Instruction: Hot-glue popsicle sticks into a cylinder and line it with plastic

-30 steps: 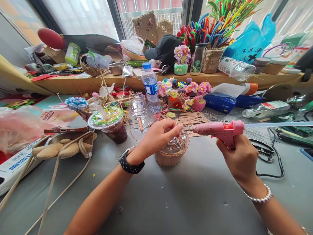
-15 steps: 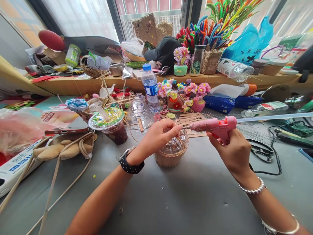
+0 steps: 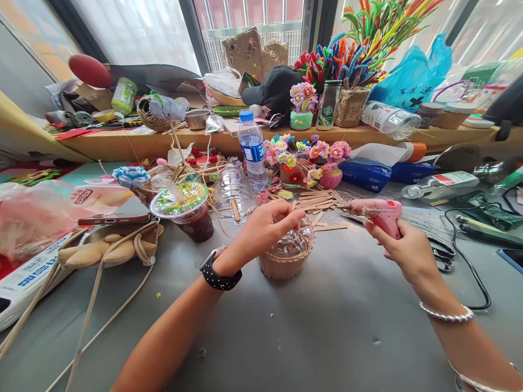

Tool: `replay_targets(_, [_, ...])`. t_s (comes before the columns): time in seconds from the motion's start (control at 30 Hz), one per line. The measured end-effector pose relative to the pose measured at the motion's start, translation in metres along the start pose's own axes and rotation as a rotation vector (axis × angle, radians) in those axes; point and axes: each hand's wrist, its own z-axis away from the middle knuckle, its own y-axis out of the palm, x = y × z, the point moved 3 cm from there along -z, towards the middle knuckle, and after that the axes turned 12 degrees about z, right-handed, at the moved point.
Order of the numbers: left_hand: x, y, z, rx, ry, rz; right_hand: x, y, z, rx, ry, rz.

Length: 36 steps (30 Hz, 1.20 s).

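My left hand (image 3: 280, 223) is closed in a pinch over a small round basket (image 3: 284, 265). Clear plastic shows inside that basket, thin brown strips line its outer wall, and a twisted cord runs along its rim. A thin pale tip pokes up by my left fingertips; whatever they pinch is mostly hidden. To the right, my right hand (image 3: 408, 247) grips a pink hot glue gun (image 3: 384, 213), its nozzle pointing left, apart from the basket. Flat wooden sticks (image 3: 322, 200) lie scattered behind the basket, below the nozzle's level.
A lidded drink cup (image 3: 183, 212) and a clear plastic bottle piece (image 3: 232, 190) stand left of the basket. Black-handled scissors (image 3: 443, 253) and a black cable (image 3: 476, 283) lie right. Behind are a water bottle (image 3: 251, 149), crocheted flowers (image 3: 322, 152) and a cluttered ledge (image 3: 171, 139).
My right hand has drawn the hot glue gun right and slightly down, away from the basket and my left fingers. My left hand keeps its pinch over the basket.
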Motion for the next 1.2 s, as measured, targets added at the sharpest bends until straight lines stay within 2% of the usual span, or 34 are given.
replay_targets(0.13, [0.001, 0.0, 0.0, 0.004, 0.009, -0.003, -0.009, -0.002, -0.004, 0.165, 0.144, 0.172])
replay_targets(0.3, [0.0, 0.0, 0.0, 0.008, 0.01, 0.012, -0.013, 0.005, -0.004, 0.488, 0.103, 0.201])
replay_targets(0.37, [0.0, -0.001, 0.0, 0.008, 0.008, 0.03, -0.013, 0.007, -0.003, 0.565, 0.07, 0.196])
replay_targets(0.57, [-0.002, -0.001, 0.0, -0.008, -0.029, 0.091, -0.019, 0.005, -0.002, 0.552, 0.034, 0.301])
replay_targets(0.67, [-0.004, -0.002, 0.001, -0.013, -0.018, 0.102, -0.016, -0.006, -0.002, 0.437, 0.097, 0.368])
replay_targets(0.73, [-0.005, -0.002, 0.001, -0.011, -0.001, 0.102, -0.004, -0.017, 0.001, 0.317, 0.087, 0.355])
replay_targets(0.8, [-0.005, -0.002, 0.001, -0.006, 0.009, 0.103, 0.02, -0.028, 0.005, 0.213, -0.053, 0.277])
replay_targets(0.83, [-0.005, -0.002, 0.001, -0.002, 0.015, 0.103, 0.035, -0.032, 0.008, 0.202, -0.148, 0.213])
replay_targets(0.93, [-0.005, -0.002, 0.0, 0.003, 0.055, 0.081, 0.082, -0.035, 0.016, 0.319, -0.356, 0.007])
replay_targets(1.03, [-0.005, -0.002, 0.0, 0.009, 0.103, 0.06, 0.12, -0.029, 0.017, 0.418, -0.525, -0.059])
replay_targets(1.1, [-0.006, -0.001, 0.0, 0.018, 0.123, 0.047, 0.134, -0.023, 0.014, 0.468, -0.584, -0.065])
replay_targets(1.2, [-0.007, 0.0, 0.001, 0.027, 0.135, 0.022, 0.139, -0.018, 0.009, 0.547, -0.584, -0.135])
